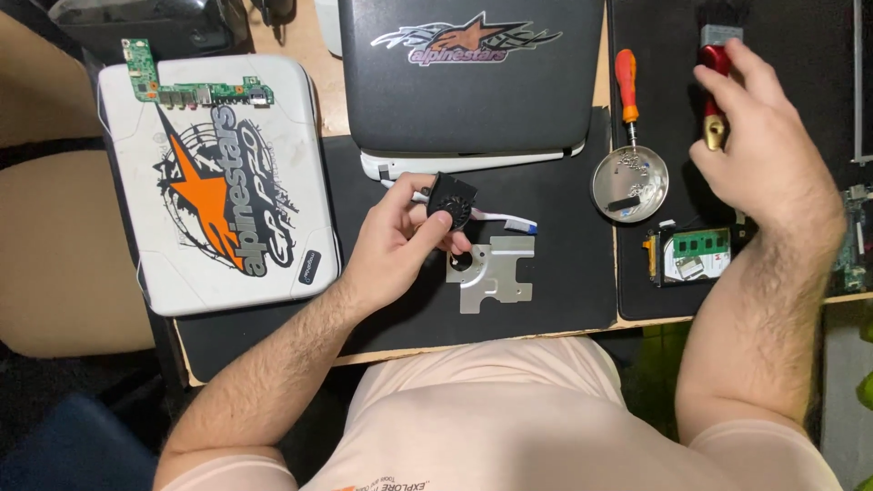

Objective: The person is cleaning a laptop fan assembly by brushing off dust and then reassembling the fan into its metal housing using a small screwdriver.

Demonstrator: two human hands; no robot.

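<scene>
A white laptop lid (218, 182) lies at the left of the worktop (564, 300). The left hand (400, 241) pinches a small black fan (452, 202) above a metal bracket (491, 271). The right hand (755, 136) loosely curls around a red-handled brush (714, 86).

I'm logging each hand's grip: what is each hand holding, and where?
Left hand pinches the small black fan by its lower edge. Right hand grips the brush around its red handle.

A circuit board (195, 89) is laid on the closed case (218, 182) at the left. A metal bracket (491, 271) is placed on the mat (564, 300) before the laptop (468, 77). A round dish (629, 185) is set to the right, a screwdriver (626, 86) behind it.
</scene>
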